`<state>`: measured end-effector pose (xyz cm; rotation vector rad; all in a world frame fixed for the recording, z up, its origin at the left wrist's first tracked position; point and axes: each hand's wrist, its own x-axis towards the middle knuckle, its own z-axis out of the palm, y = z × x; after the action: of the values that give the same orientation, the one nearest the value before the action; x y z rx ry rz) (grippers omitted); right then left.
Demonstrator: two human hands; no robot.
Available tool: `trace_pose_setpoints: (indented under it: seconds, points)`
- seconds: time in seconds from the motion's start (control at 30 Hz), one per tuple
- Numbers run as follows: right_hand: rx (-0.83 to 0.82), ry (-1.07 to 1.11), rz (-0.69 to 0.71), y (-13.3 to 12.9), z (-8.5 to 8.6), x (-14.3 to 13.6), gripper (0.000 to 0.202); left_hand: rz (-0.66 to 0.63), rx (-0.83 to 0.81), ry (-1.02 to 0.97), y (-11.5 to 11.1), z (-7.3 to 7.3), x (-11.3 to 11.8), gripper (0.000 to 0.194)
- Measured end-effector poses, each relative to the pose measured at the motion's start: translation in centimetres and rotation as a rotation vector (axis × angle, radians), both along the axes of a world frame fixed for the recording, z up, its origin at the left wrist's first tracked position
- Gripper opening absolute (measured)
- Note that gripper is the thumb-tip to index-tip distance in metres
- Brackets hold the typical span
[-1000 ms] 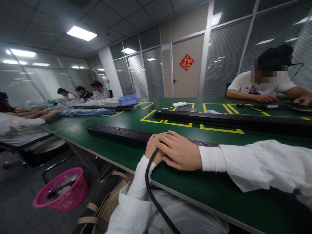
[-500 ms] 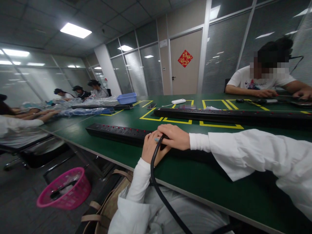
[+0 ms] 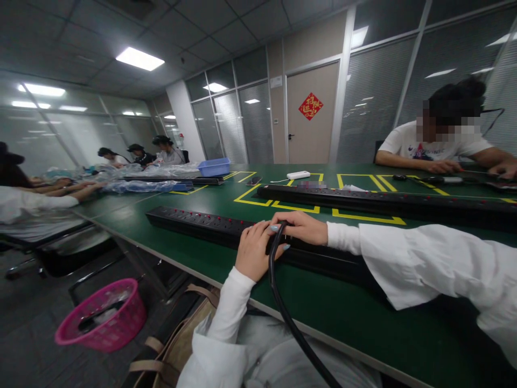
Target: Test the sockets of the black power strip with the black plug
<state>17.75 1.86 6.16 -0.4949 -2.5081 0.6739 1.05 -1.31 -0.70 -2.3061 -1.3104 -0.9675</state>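
A long black power strip (image 3: 194, 222) with a row of sockets and small red switches lies on the green table (image 3: 169, 245) in front of me. My left hand (image 3: 255, 249) is closed around the strip near its middle, fingers over the top. Right beside it, my right hand (image 3: 305, 228) grips the plug end of a thick black cable (image 3: 278, 291), pressed down on the strip's top. Most of the plug is hidden by my fingers. From there the cable bends down over the table edge toward my lap.
Behind lies a second black power strip (image 3: 339, 198), across yellow tape outlines (image 3: 369, 217). A white device (image 3: 298, 175) and a blue basket (image 3: 214, 167) stand farther back. On the floor at left is a pink basket (image 3: 109, 328). A co-worker (image 3: 436, 137) sits across; others sit at left.
The view has shifted slightly. My hands have parted a little at the plug; the left hand's fingers now show more over the strip, and the right has moved slightly right.
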Motion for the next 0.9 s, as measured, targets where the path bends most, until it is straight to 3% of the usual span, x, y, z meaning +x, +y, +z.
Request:
trace_pose_setpoints:
  seconds: [0.3, 0.43, 0.53, 0.7, 0.9]
  points:
    - [0.010, -0.009, 0.070, 0.0, 0.0, 0.6, 0.011, -0.087, -0.083, 0.012, 0.3, 0.3, -1.1, 0.049]
    - [0.098, -0.034, 0.073, -0.3, 0.1, 0.9, 0.012, -0.145, -0.110, 0.103, 0.1, 1.1, -3.3, 0.056]
    - [0.213, -0.076, 0.082, -0.8, 0.1, 0.6, 0.013, -0.139, -0.108, 0.159, 0.1, 2.2, -4.3, 0.044]
    - [0.386, -0.161, 0.086, -1.4, -0.2, -0.4, 0.005, -0.138, -0.045, 0.298, 1.5, 4.1, -2.8, 0.033]
    - [0.405, -0.185, 0.048, -1.4, -0.2, -0.6, 0.016, -0.224, 0.056, 0.542, 5.2, 6.9, 0.5, 0.034]
